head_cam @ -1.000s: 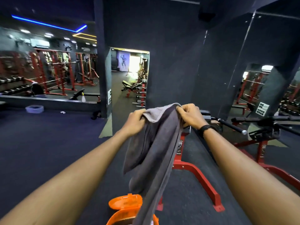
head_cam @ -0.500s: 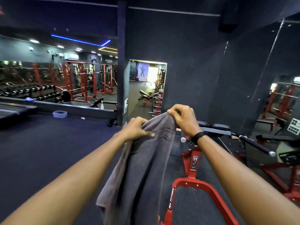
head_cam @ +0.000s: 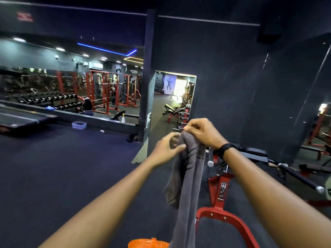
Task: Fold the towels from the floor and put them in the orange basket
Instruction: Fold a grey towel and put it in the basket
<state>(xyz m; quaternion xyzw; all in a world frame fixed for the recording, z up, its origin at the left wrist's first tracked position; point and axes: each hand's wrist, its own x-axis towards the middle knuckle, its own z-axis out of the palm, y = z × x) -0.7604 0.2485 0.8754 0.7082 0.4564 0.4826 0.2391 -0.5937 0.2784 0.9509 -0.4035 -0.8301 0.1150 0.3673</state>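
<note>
- Big dark rubbery gym floor [head_cam: 53, 176] fills the left, matte and flat; half a second back the view sat lower, and now more black wall and ceiling show above.
- Red steel machine frame [head_cam: 222, 214] at lower right, tubular with a curved foot, painted glossy; it sits further right in the view than it did a moment ago.
- The grey towel [head_cam: 186, 185] is the story: earlier it hung as a broad sheet between two spread hands, now it is gathered into a narrow bunched column. Soft ribbed terry, deep lengthwise folds, long axis running straight down from the hands to the bottom edge, in mid-air, well off the floor.
- Right hand [head_cam: 202, 135] is on top, fingers curled tight, pinching the towel's upper end; a black wristband [head_cam: 227, 149] rings the wrist.
- Left hand [head_cam: 168, 149] has closed in right beside it, thumb and fingers wrapped round the cloth just under the top.
- Orange basket [head_cam: 148, 243] peeks in at the bottom edge, bright moulded plastic, directly beside the towel's hanging tail; it was out of shot half a second ago.
</note>
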